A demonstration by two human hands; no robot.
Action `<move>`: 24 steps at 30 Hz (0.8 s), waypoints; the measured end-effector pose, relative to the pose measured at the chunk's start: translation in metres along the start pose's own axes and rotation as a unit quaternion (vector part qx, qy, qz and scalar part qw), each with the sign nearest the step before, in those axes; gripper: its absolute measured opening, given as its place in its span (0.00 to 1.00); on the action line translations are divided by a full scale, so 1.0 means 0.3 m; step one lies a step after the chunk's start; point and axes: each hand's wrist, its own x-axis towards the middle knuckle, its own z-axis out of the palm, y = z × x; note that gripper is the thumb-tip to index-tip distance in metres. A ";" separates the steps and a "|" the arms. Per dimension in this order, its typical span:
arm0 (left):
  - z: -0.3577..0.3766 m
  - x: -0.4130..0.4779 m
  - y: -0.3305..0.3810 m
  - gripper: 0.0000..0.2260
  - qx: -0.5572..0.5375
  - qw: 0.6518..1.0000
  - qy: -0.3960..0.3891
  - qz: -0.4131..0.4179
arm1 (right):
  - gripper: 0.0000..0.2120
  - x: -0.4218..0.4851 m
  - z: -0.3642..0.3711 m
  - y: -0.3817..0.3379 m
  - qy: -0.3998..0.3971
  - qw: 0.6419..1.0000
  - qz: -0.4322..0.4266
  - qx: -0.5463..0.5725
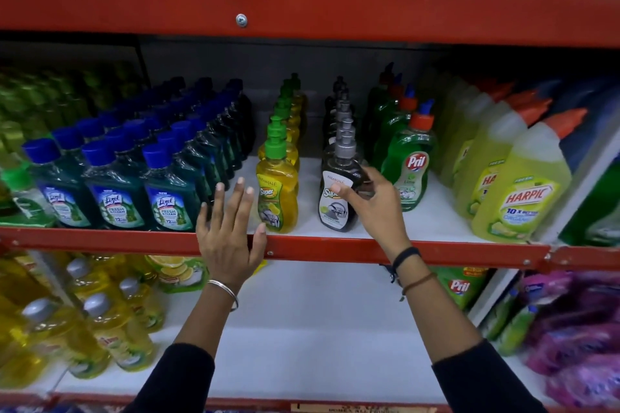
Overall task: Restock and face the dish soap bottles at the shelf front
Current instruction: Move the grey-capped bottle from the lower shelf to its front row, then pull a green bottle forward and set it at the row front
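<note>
Here, right hand [365, 201] grips the dark bottle [339, 194]; left hand [228, 231] open, empty at nine o'clock — turn label forward, flush with shelf [436, 253] edge.

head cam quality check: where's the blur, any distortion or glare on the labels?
Head view: centre sharp, labels on the yellow Patanjali bottle and dark Patanjali bottle readable; left and right edges smear, green bottles at far left blurred; wide-angle bend curves the red shelf rail; small highlights on the Lizol bottles, no washout; right hand slightly soft.
</note>
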 end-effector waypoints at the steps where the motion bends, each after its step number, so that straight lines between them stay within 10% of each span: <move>1: -0.002 0.004 0.022 0.25 -0.022 1.000 0.009 -0.014 | 0.21 -0.011 -0.014 -0.008 0.007 1.000 0.001 0.005; 10: 0.001 0.114 0.366 0.27 -0.118 0.989 0.023 0.091 | 0.12 -0.113 -0.308 -0.004 0.205 0.975 -0.070 0.044; 18: 0.090 0.127 0.390 0.32 -0.031 0.995 -0.032 0.095 | 0.12 -0.060 -0.683 0.139 0.539 0.836 -0.087 -0.058; 24: 0.098 0.127 0.394 0.32 -0.019 0.994 -0.042 0.097 | 0.30 -0.024 -0.873 0.239 0.509 0.850 0.030 -0.132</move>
